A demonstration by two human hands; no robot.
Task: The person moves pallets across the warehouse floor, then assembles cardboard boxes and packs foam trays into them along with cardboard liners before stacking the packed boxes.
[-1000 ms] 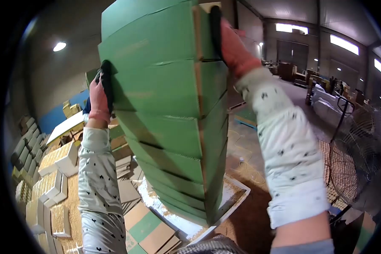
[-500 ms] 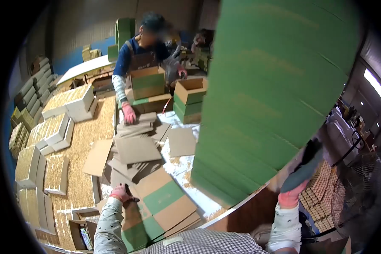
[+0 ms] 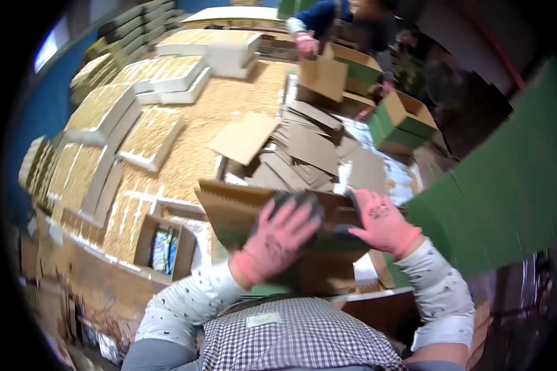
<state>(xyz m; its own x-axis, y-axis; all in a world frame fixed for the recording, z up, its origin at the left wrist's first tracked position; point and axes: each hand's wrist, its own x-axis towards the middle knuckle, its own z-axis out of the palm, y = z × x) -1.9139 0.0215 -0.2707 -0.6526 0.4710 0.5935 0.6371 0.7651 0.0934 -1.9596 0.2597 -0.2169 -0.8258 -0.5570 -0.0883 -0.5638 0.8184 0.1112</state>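
Note:
A brown and green folded cardboard box stands tilted up at the table's near edge, before my apron. My left hand, in a pink glove with dark fingertips, lies against its face with the fingers spread. At the box's right part, my right hand has its fingers over the top edge and its thumb on the near side. Behind the box lie loose grey-brown cardboard sheets in a heap. A tall green cardboard stack leans at the right.
White foam trays sit on the grain-covered table at the left. A small open box holds packets. Across the table a co-worker's gloved hand touches an open box; another open green box stands nearby.
My view has turned down and left. The green stack, earlier between my hands, is now apart at the right. Both hands have come to the cardboard box in front of me.

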